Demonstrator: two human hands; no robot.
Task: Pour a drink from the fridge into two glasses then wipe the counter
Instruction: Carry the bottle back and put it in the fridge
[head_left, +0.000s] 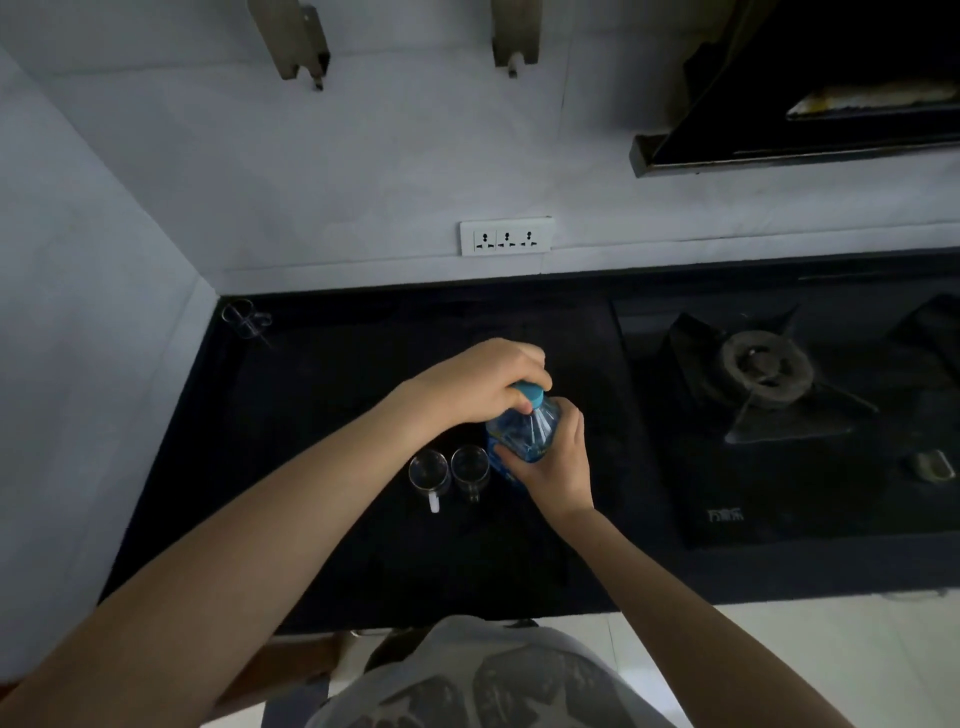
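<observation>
Fingers of the left hand (483, 384) are curling round the blue cap (530, 393) of the bottle (524, 431), while the right hand (556, 462) is wrapping the bottle's shoulder from the near right side and holding it. The bottle is sitting near the middle of the dark counter (363, 545), just right of the two glasses (449, 470), which are standing side by side and looking empty, handles pointing near.

Judging from this, the cap is being turned, though which way cannot be told. Risks are coming from the squeeze: the thin plastic wall is likely giving under the right hand, so once the cap is loosening, liquid could be jumping out over the neck onto the counter. The left forearm is passing just above the glasses, so a twist or pull back could be knocking one over. The freed cap could also be slipping and rolling toward the gas burner (766, 371) on the right.
</observation>
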